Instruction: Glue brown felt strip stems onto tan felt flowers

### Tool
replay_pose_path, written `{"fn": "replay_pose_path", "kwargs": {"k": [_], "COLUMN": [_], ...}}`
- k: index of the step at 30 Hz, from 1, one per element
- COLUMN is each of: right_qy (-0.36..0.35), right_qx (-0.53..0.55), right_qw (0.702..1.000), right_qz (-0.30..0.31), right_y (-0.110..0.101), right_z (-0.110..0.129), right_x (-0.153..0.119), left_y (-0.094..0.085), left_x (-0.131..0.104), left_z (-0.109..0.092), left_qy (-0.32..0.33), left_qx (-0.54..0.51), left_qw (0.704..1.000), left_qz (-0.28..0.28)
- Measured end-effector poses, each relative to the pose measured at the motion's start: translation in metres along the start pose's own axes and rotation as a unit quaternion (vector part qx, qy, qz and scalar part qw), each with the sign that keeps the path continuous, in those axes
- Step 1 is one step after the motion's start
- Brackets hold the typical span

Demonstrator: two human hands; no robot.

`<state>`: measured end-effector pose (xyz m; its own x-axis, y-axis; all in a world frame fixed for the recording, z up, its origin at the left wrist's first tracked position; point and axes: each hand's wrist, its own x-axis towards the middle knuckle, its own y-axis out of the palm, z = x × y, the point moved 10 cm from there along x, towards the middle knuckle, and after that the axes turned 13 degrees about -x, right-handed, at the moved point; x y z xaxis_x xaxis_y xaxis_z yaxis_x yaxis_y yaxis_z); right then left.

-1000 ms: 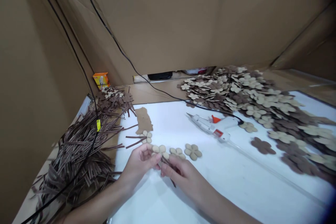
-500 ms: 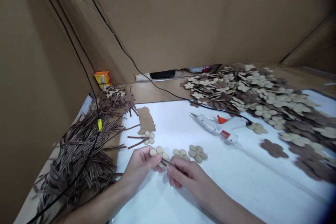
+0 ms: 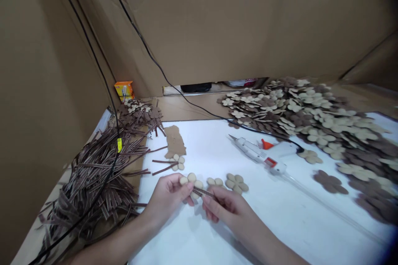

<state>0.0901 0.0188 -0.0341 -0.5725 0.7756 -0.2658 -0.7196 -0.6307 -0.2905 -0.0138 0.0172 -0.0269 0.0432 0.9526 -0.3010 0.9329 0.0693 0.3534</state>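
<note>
A beige petalled flower piece [image 3: 191, 178] is pinched between the thumb and fingers of my left hand [image 3: 174, 193]. Two thin brown ribbon ends [image 3: 202, 191] stretch from that flower to my right hand [image 3: 222, 203], whose thumb and fingers are closed on them. Just behind my right hand, two beige flowers lie on the white board, one partly covered [image 3: 215, 182] and one fully visible [image 3: 236, 183]. Farther left, a beige flower [image 3: 178, 162] with two brown ribbon tails rests beside a torn piece of brown cardboard [image 3: 175, 140].
A white glue gun [image 3: 261, 155] lies right of centre, its black cable crossing the back. Brown ribbons [image 3: 96, 169] are heaped at left, near an orange box [image 3: 124, 90]. Beige and brown flowers [image 3: 320, 120] pile up at back right. Cardboard walls [image 3: 202, 20] enclose the board.
The view has shifted slightly. My right hand has moved a little away from my left hand, and more of the ribbon ends shows between them.
</note>
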Motion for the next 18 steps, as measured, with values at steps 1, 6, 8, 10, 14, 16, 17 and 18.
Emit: {"fn": "replay_pose_path", "kwargs": {"k": [1, 6, 8, 10, 14, 16, 17, 18], "right_qy": [-0.004, -0.012, -0.011, -0.009, -0.004, -0.002, -0.001, 0.0], "right_qx": [0.004, 0.014, 0.005, -0.013, -0.043, -0.049, -0.053, -0.056], "right_qw": [1.0, 1.0, 1.0, 1.0, 0.999, 0.998, 0.998, 0.998], "right_qz": [0.001, 0.003, -0.003, -0.01, -0.022, -0.03, -0.033, -0.034], "right_y": [-0.0001, 0.0004, 0.0, -0.0004, -0.0017, -0.003, -0.0035, -0.0037], "right_z": [0.0014, 0.0053, 0.0047, 0.0034, 0.001, 0.0006, 0.0005, 0.0005], "right_x": [-0.0003, -0.0009, -0.0009, -0.0012, -0.002, -0.0021, -0.0021, -0.0022], "left_y": [0.0003, -0.003, -0.0042, -0.0048, -0.0065, -0.0067, -0.0067, -0.0069], "left_x": [-0.0001, -0.0031, -0.0048, -0.0059, -0.0061, -0.0059, -0.0058, -0.0057], "left_z": [0.0004, 0.0023, 0.003, 0.0041, 0.0051, 0.0046, 0.0044, 0.0044], "left_qy": [0.004, 0.03, 0.038, 0.041, 0.042, 0.044, 0.044, 0.042], "left_qx": [0.001, 0.032, 0.051, 0.061, 0.062, 0.062, 0.061, 0.059], "left_qw": [1.0, 0.999, 0.998, 0.997, 0.997, 0.997, 0.997, 0.997], "left_qz": [0.002, 0.003, 0.003, 0.003, -0.012, -0.015, -0.015, -0.016]}}
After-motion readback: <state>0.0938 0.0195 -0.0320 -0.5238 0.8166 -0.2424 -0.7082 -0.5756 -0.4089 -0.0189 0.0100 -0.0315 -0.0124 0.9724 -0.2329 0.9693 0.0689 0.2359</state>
